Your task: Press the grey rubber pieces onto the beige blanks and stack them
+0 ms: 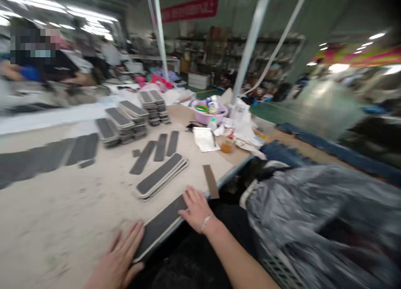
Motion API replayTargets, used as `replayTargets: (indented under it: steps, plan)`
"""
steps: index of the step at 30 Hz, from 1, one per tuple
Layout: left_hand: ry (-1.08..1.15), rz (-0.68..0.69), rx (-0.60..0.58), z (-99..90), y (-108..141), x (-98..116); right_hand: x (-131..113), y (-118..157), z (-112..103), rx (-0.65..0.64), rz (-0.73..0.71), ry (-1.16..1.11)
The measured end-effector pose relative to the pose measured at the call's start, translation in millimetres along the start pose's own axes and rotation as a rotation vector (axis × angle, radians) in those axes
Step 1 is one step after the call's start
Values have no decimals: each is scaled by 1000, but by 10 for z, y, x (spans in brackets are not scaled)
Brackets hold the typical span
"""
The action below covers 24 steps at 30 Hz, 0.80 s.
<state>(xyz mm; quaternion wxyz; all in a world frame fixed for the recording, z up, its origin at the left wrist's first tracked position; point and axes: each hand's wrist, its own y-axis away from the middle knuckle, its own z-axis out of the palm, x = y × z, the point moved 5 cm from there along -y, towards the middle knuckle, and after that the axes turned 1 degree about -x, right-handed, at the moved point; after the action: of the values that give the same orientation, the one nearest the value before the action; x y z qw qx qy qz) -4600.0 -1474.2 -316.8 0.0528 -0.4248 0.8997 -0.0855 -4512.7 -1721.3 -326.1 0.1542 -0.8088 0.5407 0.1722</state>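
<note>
A long dark grey fabric strip with a pale edge (163,222) lies along the near edge of the table. My left hand (120,253) rests flat at its near end, fingers stretched out. At the far end of the strip, my right hand (196,207) presses down with spread fingers. Just beyond it lies a small stack of similar grey strips with pale borders (161,176). Several loose grey strips (160,148) are spread behind that stack. To the right of my right hand, a narrow brown strip (211,181) hangs slightly over the table edge.
Stacks of strips (119,117) stand further back on the table (78,218). Overlapping grey pieces (46,157) lie left. A purple basket (205,117), a notepad (205,139) and an amber jar (227,145) sit at the far corner. Grey plastic sheeting (313,205) covers a crate at right.
</note>
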Motion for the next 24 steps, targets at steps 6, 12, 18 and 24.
replayTargets:
  steps: [6,12,18,24]
  plan:
    - [62,-163,-420,-89,1,-14,166,-146,119,169,103,22]
    - [157,-182,-440,-150,14,48,185,-280,-68,155,315,-183]
    - [296,-324,-201,-122,77,-113,356,-351,-53,188,395,-981]
    - [726,-651,-67,-46,-168,-350,367,-314,-96,309,375,-1235]
